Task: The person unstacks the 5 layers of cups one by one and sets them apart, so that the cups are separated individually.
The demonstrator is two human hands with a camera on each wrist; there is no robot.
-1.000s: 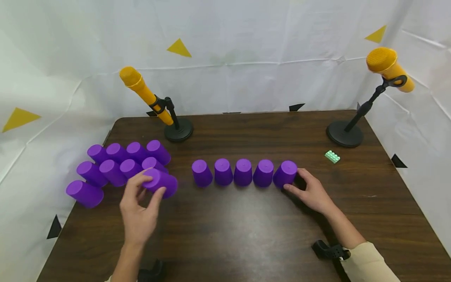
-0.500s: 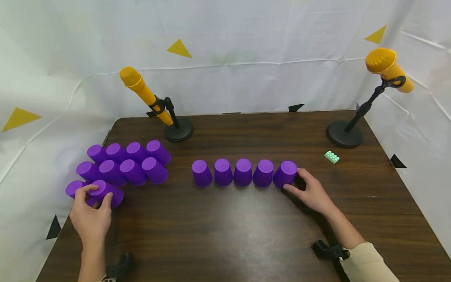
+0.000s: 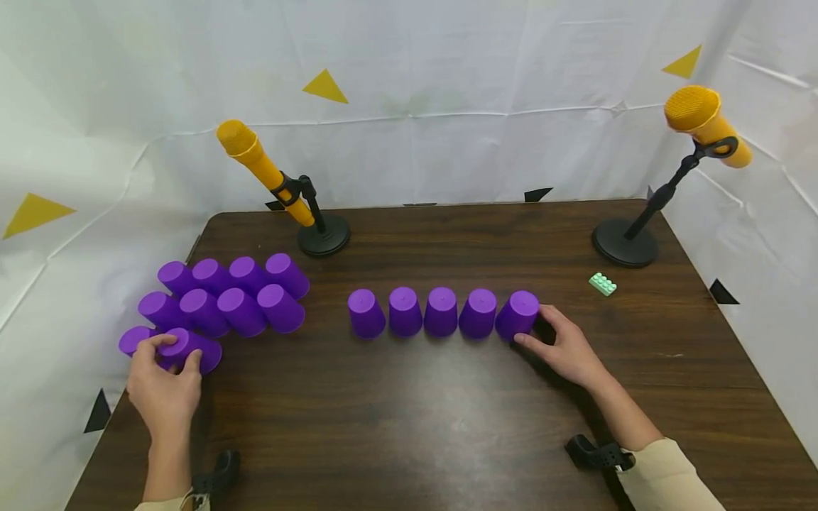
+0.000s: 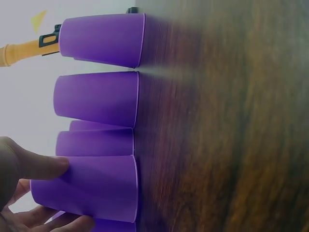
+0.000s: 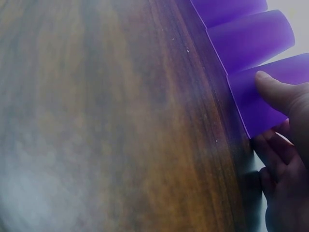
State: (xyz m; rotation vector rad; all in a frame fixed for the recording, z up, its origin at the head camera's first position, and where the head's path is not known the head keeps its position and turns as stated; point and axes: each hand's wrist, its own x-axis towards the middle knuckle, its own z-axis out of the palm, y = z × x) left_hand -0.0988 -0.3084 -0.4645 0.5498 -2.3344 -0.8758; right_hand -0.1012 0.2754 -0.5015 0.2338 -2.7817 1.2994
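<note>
My left hand (image 3: 164,389) holds an upside-down purple cup (image 3: 199,351) between thumb and fingers at the left of the table. Its rim meets or nearly meets the wood in the left wrist view, where the thumb (image 4: 47,166) lies across its side. Just left of it, another purple cup (image 3: 132,338) is partly hidden by my hand. My right hand (image 3: 567,355) holds the rightmost cup (image 3: 516,316) of a middle row of upside-down purple cups. In the right wrist view, the thumb (image 5: 277,92) presses that cup's near side and the other fingers curl behind it.
Two rows of upside-down purple cups (image 3: 203,312) stand behind my left hand. Yellow microphones (image 3: 258,165) on black stands (image 3: 323,235) are at the back left and back right. A green toy brick (image 3: 603,284) lies on the dark table (image 3: 422,426) at right.
My left hand has carried its cup leftward and toward me, from beside the second row to the front row beside the partly hidden cup. The right hand has stayed in place.
</note>
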